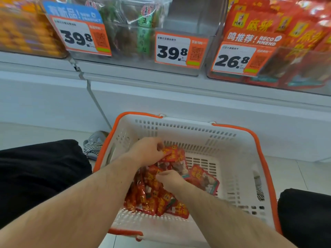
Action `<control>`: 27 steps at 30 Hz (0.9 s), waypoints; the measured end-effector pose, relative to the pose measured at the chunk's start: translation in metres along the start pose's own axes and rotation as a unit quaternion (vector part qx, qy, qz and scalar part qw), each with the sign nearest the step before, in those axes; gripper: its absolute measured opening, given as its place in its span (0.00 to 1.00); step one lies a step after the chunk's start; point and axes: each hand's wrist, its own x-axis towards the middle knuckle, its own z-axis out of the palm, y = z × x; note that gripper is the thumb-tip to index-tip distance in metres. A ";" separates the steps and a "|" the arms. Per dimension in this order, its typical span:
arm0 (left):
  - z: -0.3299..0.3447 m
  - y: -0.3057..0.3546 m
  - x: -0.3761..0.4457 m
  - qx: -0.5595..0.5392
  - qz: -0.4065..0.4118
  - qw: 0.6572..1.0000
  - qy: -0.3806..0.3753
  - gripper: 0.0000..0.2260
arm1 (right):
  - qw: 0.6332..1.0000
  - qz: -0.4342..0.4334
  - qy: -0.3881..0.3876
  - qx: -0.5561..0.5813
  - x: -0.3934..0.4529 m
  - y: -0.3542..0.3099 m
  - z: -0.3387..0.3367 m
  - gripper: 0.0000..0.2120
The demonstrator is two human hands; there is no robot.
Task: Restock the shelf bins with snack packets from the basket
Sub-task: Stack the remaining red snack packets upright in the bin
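A white basket with an orange rim (238,154) stands on the floor below the shelf. Several red snack packets (152,199) lie heaped in its left half. Both my hands are inside the basket. My left hand (146,151) grips a bunch of red packets (173,156) by their top edges. My right hand (170,178) has its fingers curled into the heap, gripping packets there. On the shelf above right, a clear bin (293,65) holds matching red packets behind a 26.8 price tag.
The middle clear bin (136,38) holds brown and green packets with 39.8 tags; a bin of orange packets (26,33) sits at far left. My black-trousered knees (41,174) flank the basket. A patterned shoe (95,142) rests by the white shelf base.
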 end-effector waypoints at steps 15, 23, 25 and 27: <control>0.003 0.083 -0.004 -0.155 0.100 0.979 -0.085 0.18 | 0.916 -0.208 0.176 -0.296 -0.120 -0.064 -0.178 0.10; -0.022 0.163 -0.018 -0.306 0.184 0.934 -0.014 0.06 | 0.901 -0.296 0.248 -0.198 -0.206 -0.093 -0.224 0.18; -0.032 0.179 -0.020 -0.314 0.199 0.928 0.014 0.06 | 0.884 -0.314 0.273 -0.211 -0.223 -0.095 -0.234 0.17; -0.047 0.198 -0.022 -0.308 0.215 0.926 0.046 0.06 | 0.871 -0.323 0.290 -0.228 -0.237 -0.096 -0.246 0.14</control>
